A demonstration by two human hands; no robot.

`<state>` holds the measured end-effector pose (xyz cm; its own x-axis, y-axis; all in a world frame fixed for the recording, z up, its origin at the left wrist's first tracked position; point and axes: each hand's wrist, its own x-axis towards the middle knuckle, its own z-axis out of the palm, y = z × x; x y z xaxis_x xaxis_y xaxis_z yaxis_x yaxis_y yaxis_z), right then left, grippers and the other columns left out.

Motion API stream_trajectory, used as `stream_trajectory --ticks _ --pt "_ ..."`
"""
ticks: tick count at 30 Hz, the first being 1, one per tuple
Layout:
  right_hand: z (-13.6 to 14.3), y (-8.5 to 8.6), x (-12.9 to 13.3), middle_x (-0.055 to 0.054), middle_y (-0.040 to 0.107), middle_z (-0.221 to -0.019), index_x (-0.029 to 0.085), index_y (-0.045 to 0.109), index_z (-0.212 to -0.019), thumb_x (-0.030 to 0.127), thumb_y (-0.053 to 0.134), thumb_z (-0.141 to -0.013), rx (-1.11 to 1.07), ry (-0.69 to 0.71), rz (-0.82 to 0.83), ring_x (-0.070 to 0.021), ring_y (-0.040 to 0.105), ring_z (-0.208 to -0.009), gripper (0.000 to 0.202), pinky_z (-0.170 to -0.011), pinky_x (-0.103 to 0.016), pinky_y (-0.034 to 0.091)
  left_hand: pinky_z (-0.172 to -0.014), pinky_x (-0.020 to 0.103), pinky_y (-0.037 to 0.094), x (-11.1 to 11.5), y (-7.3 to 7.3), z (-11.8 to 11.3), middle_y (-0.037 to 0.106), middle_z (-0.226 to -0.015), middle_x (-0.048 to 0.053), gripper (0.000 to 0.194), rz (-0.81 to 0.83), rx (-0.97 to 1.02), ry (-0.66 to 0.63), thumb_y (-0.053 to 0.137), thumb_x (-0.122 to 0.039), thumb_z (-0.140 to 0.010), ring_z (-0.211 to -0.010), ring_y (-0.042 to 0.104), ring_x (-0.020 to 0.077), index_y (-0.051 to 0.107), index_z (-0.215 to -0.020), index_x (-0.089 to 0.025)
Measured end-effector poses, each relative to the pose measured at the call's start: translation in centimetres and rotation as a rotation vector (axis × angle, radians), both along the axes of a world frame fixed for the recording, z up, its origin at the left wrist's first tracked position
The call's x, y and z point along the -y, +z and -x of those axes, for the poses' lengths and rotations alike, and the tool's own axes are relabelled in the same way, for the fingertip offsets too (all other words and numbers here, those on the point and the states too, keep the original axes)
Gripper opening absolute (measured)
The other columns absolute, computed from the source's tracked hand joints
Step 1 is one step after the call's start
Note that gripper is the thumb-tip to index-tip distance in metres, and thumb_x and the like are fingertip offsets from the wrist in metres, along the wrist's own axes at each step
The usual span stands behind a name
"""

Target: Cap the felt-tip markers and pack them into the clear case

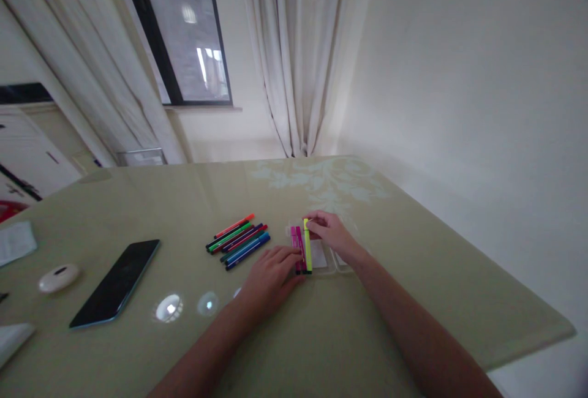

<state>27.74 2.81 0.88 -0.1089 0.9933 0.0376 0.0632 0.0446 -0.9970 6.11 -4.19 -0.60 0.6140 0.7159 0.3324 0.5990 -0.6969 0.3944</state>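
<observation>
A clear plastic case (328, 263) lies unfolded on the table, with two magenta felt-tip pens (297, 239) side by side at its left. Against them is a yellow felt-tip pen (307, 251), its upper end pinched between the thumb and fingers of my right hand (331, 229). My left hand (278, 266) rests at the case's left edge, fingers stretched over the lower part of the magenta pens. To the left of my hands, several felt-tip pens (239, 242) in orange, green, red and blue lie loose in a slanted group.
A dark phone (117, 281) lies on the table (184, 202) at left, beside a white rounded case (59, 278). A pale folded cloth or tissue (17, 243) is at the far left edge. A wall (482, 110) runs along the right side; curtains (298, 49) hang behind.
</observation>
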Motion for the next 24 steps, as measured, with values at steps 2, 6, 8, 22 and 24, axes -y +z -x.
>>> stream_trajectory --ticks 2,6,8,22,24 --pt "0.05 -0.46 -0.13 -0.002 0.075 -0.082 0.019 0.074 -0.095 0.035 0.076 -0.079 0.057 0.018 -0.022 -0.0177 0.071 -0.075 0.023 -0.073 -0.034 0.062 -0.105 0.046 0.048 0.02 0.22 -0.01 0.067 -0.133 0.008 0.042 -0.01 -0.015 -0.001 0.067 -0.034 -0.096 -0.121 0.061 0.0267 0.059 -0.137 -0.027" --pt "-0.16 -0.95 -0.45 -0.003 0.075 -0.082 0.018 0.073 -0.1 0.03 0.07 -0.083 0.176 0.03 -0.107 -0.0177 0.071 -0.076 0.021 -0.073 -0.032 0.061 -0.105 0.046 0.049 0.1 0.27 -0.22 0.064 -0.136 0.008 0.048 -0.042 -0.074 -0.012 0.063 -0.029 -0.098 -0.122 0.057 0.0276 0.054 -0.145 -0.031" --pt "-0.31 -1.04 -0.58 -0.004 0.074 -0.083 0.017 0.073 -0.102 0.026 0.066 -0.084 0.255 0.025 -0.151 -0.0176 0.071 -0.076 0.021 -0.073 -0.032 0.06 -0.106 0.047 0.049 0.11 0.14 -0.36 0.063 -0.136 0.008 0.047 -0.051 -0.098 -0.01 0.062 -0.028 -0.099 -0.122 0.056 0.0281 0.055 -0.145 -0.032" --pt "-0.14 -1.02 -0.29 -0.007 0.077 -0.094 0.017 0.072 -0.104 0.017 0.066 -0.084 0.431 0.045 -0.212 -0.0177 0.072 -0.085 0.021 -0.08 -0.032 0.058 -0.106 0.05 0.048 0.19 -0.36 -0.55 0.056 -0.144 0.01 0.054 -0.063 -0.179 0.006 0.06 -0.027 -0.099 -0.125 0.052 0.0307 0.047 -0.151 -0.032" --pt "-0.14 -1.07 -0.26 -0.006 0.077 -0.095 0.018 0.072 -0.104 0.016 0.066 -0.084 0.428 0.054 -0.216 -0.0176 0.072 -0.085 0.022 -0.079 -0.031 0.058 -0.108 0.05 0.047 0.18 -0.39 -0.56 0.056 -0.144 0.009 0.054 -0.066 -0.184 0.007 0.06 -0.027 -0.099 -0.127 0.051 0.0302 0.046 -0.152 -0.033"
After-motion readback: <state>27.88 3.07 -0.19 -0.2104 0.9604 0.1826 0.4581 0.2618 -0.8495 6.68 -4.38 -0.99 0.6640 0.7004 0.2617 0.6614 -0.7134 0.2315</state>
